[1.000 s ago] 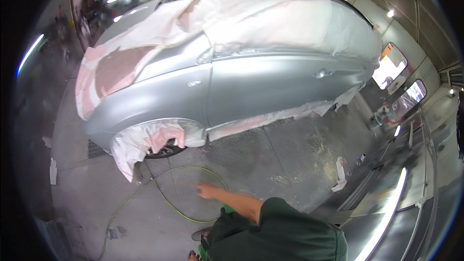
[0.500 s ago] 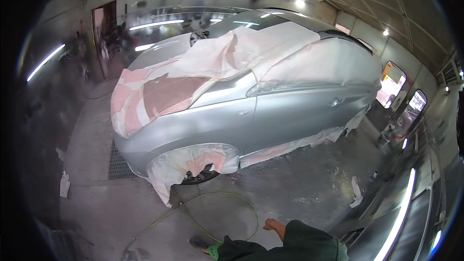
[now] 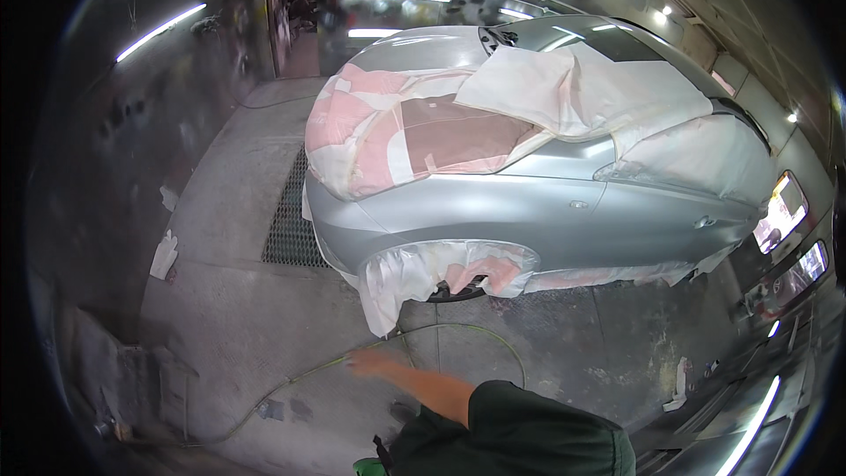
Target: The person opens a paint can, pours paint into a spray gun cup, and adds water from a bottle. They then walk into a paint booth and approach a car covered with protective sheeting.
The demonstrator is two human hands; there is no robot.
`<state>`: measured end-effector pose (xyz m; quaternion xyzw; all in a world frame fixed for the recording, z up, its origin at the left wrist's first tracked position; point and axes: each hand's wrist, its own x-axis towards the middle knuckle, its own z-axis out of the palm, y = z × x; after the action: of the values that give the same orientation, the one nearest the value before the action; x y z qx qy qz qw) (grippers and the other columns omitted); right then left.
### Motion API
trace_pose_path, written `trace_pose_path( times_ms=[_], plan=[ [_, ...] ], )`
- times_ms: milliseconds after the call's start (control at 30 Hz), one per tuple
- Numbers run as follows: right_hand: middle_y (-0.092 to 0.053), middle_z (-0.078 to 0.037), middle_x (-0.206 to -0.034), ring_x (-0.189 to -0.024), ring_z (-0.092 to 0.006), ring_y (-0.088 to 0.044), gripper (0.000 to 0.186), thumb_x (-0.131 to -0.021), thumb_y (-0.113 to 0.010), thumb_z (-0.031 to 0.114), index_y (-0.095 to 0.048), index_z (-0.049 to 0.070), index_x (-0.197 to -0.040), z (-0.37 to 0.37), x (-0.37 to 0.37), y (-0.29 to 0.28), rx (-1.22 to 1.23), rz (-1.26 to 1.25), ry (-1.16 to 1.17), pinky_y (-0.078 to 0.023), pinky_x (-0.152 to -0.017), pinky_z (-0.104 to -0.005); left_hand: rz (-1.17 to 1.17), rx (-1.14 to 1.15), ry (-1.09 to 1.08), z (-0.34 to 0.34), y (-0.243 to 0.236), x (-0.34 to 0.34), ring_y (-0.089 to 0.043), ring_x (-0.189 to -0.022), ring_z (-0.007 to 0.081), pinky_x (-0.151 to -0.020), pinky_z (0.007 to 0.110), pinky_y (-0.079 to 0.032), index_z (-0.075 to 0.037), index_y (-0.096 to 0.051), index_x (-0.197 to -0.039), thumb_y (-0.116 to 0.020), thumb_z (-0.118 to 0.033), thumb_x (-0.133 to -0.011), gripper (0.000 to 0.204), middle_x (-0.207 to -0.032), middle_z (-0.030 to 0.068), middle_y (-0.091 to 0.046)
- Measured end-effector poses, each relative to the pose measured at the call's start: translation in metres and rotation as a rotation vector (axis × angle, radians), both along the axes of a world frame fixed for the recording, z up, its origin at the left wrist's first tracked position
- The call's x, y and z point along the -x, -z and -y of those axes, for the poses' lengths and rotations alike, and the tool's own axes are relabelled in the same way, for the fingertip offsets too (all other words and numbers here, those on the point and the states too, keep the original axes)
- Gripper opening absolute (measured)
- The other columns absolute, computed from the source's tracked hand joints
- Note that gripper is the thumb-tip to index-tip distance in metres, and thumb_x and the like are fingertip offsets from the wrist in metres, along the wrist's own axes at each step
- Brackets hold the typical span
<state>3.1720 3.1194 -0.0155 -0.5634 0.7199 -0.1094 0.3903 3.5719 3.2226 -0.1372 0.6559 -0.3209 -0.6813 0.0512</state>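
My right arm, in a dark green sleeve (image 3: pixel 538 432), stretches leftward from the lower edge. At its end my right hand (image 3: pixel 364 362) is smeared by motion, so its fingers cannot be made out. It appears over a thin yellow-green hose (image 3: pixel 308 372) lying in a loop on the floor; whether it touches the hose I cannot tell. Beyond stands a silver car (image 3: pixel 511 211), masked with white and pink sheeting (image 3: pixel 582 92) over its front and windows. More sheeting (image 3: pixel 397 278) covers much of the front wheel (image 3: pixel 458 291). My left hand does not show.
A metal floor grate (image 3: pixel 295 220) lies beside the car's front. Paper scraps (image 3: pixel 164 255) are on the floor at left, with another scrap (image 3: pixel 677 385) at right. A lit tube (image 3: pixel 749 427) runs along the right wall. An open doorway (image 3: pixel 295 26) is at the back.
My right hand has swung left and outward, baring the forearm. The view has turned left, so the car sits farther right in the picture.
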Motion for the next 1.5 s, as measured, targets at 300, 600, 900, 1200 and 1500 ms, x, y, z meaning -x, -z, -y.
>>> trace_pose_path(
  times_ms=[300, 600, 900, 1200, 1500],
  plan=[
    [-0.054, -0.021, -0.133, -0.124, -0.0334, -0.052, 0.060, -0.091, -0.057, 0.046, -0.048, 0.011, -0.139, 0.015, -0.133, 0.040, 0.171, 0.294, -0.175, -0.041, -0.105, -0.0423, -0.017, 0.049, 0.153, 0.047, 0.020, -0.109, -0.063, -0.101, 0.0314, -0.078, 0.046, -0.054, -0.010, -0.050, -0.133, -0.048, -0.026, -0.094, 0.042, -0.108, 0.0158, -0.063],
    [-0.065, -0.024, -0.113, -0.106, -0.0381, -0.062, 0.056, -0.082, -0.068, 0.044, -0.064, 0.003, -0.119, -0.240, 0.024, 0.146, -0.393, -0.450, 0.100, -0.049, -0.091, -0.0423, -0.227, -0.186, -0.332, 0.089, -0.029, -0.205, -0.057, -0.116, 0.0313, -0.090, 0.047, -0.048, -0.012, -0.045, -0.141, -0.050, -0.041, -0.095, 0.055, -0.137, 0.0124, -0.052],
    [-0.071, -0.018, -0.095, -0.080, -0.0327, -0.068, 0.046, -0.083, -0.069, 0.027, -0.064, 0.001, -0.120, -0.038, -0.109, 0.096, -0.364, 0.287, 0.277, -0.054, -0.071, -0.0415, -0.110, 0.231, -0.617, 0.153, -0.030, -0.252, -0.067, -0.088, 0.0222, -0.066, 0.034, -0.052, -0.011, -0.055, -0.131, -0.046, -0.021, -0.091, 0.042, -0.123, 0.0066, -0.064],
    [-0.068, -0.020, -0.099, -0.084, -0.0294, -0.066, 0.040, -0.085, -0.066, 0.025, -0.063, -0.001, -0.114, 0.306, -0.272, 0.092, 0.069, 0.175, -0.253, -0.053, -0.074, -0.0393, 0.188, 0.214, -0.208, 0.069, 0.040, -0.267, -0.066, -0.096, 0.0257, -0.078, 0.042, -0.055, -0.010, -0.064, -0.122, -0.056, -0.031, -0.090, 0.039, -0.114, 0.0131, -0.066],
    [-0.062, -0.019, -0.125, -0.112, -0.0289, -0.062, 0.052, -0.082, -0.073, 0.021, -0.057, 0.007, -0.130, 0.633, -0.667, -0.058, 0.113, 0.385, -0.957, -0.048, -0.095, -0.0387, 0.122, -0.277, -1.135, 0.164, 0.022, -0.318, -0.069, -0.092, 0.0195, -0.068, 0.036, -0.058, -0.009, -0.061, -0.123, -0.066, -0.025, -0.088, 0.039, -0.107, 0.0086, -0.068]
  ],
)
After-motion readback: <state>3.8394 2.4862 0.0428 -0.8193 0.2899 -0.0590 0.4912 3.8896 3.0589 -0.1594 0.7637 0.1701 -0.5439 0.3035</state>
